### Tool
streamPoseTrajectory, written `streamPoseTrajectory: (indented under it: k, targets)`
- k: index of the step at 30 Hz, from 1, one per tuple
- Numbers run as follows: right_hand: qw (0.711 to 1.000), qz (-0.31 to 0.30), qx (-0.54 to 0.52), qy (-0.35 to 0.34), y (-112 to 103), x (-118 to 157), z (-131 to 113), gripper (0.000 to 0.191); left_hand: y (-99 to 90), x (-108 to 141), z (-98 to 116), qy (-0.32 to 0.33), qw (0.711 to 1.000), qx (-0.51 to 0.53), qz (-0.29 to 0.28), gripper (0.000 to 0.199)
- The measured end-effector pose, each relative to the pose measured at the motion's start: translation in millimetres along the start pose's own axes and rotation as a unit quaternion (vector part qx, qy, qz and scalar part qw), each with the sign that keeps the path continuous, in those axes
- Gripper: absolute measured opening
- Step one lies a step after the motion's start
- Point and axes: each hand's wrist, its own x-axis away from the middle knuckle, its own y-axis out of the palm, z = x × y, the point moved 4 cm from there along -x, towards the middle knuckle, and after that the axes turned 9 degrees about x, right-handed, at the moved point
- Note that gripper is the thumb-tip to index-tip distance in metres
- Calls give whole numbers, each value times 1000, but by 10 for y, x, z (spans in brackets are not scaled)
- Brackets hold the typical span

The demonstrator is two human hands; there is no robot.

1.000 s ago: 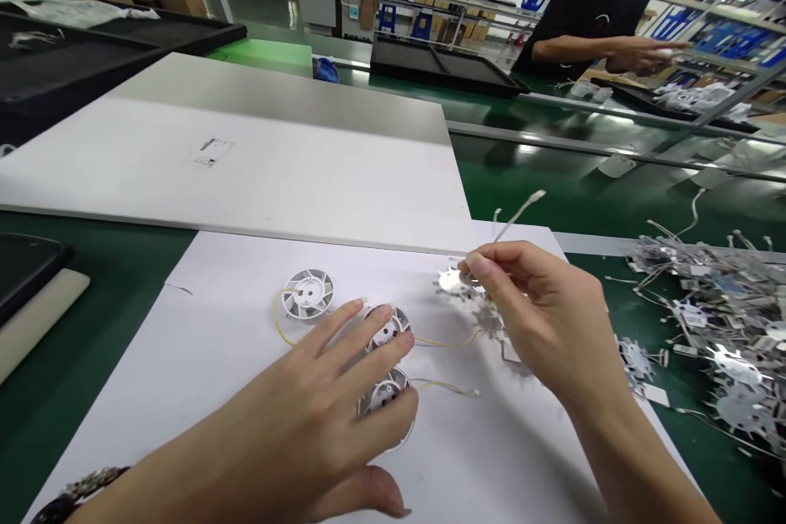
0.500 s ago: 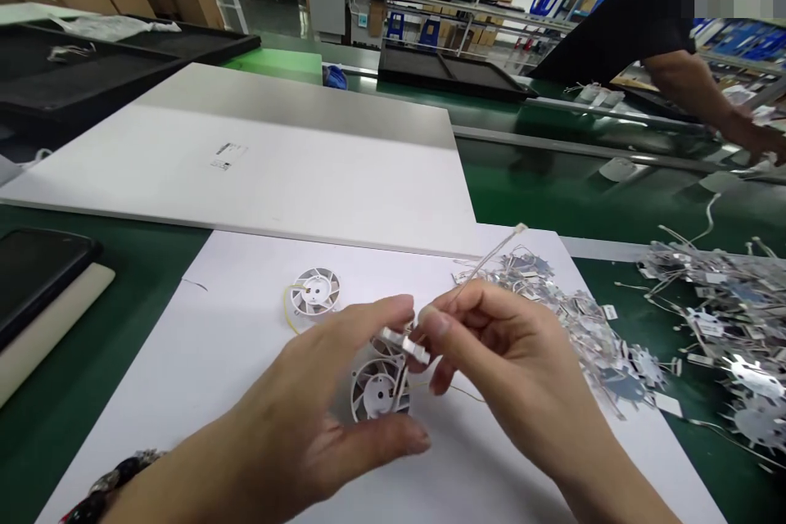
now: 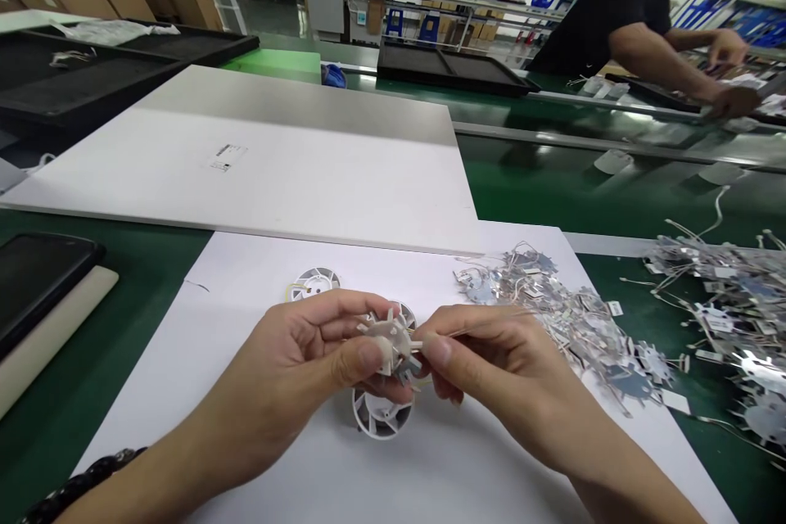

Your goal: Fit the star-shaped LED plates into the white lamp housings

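Between my two hands is a small silvery star-shaped metal part [image 3: 393, 341] with short arms and a thin wire. My left hand [image 3: 319, 360] pinches its left side between thumb and fingers. At its right edge, my right hand [image 3: 491, 360] pinches an arm or the wire's root, and the wire trails right over the fingers. Just under the hands lies a round white fan-like frame [image 3: 381, 419], partly hidden. A second white round frame [image 3: 314, 282] with a yellow wire is behind my left hand, and another shows behind the star-shaped part.
Piles of star-shaped metal parts with wires lie at right, one on the white sheet [image 3: 214, 426], one on the green table [image 3: 644, 295]. A large white board [image 3: 307, 155] lies ahead, a phone-like black object [image 3: 42, 278] at left. Another person's arms work at upper right.
My left hand has closed on the star-shaped part, which has turned its flat face up. My right hand has shifted slightly and its wire swung down rightwards. The other person's arms have moved.
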Motion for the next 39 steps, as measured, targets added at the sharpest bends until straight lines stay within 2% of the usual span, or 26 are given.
streamPoseTrajectory:
  k: [3,6,10,13,16,19,22,26,29,31,35,39]
  targets:
    - [997,29,46,-61,-11,23,-44,25,-50,3,-15,-14,999,32,-2,9]
    - [988,54,71,-129,-10,43,-74,30,-90,11,-21,-29,998,53,-10,14]
    - [989,61,52,-122,2,37,-41,29,-95,18,-36,-63,994,83,-8,20]
    - [985,60,65,-148,19,47,-46,33,-80,11,-38,-75,992,97,-8,20]
    - [981,62,74,-166,30,64,-55,27,-72,6,-31,-71,992,99,-12,18]
    - [985,71,69,-142,34,70,-51,22,-60,15,-23,-77,992,103,-18,17]
    - [992,79,65,-80,54,59,-16,23,-31,24,-21,-94,988,120,-30,18]
    - [999,49,-10,-11,124,34,41,43,-25,19,-55,-101,986,126,-36,17]
    - [998,31,-48,11,146,34,60,55,-53,16,-83,-88,989,110,-34,18]
    - [998,18,-65,9,143,37,61,50,-79,12,-72,-71,993,94,-21,18]
    - [998,45,-49,-14,84,23,58,13,-96,7,-2,-45,996,81,1,15]
    - [998,43,-35,-20,85,11,62,14,-103,23,-41,-102,989,95,50,21]
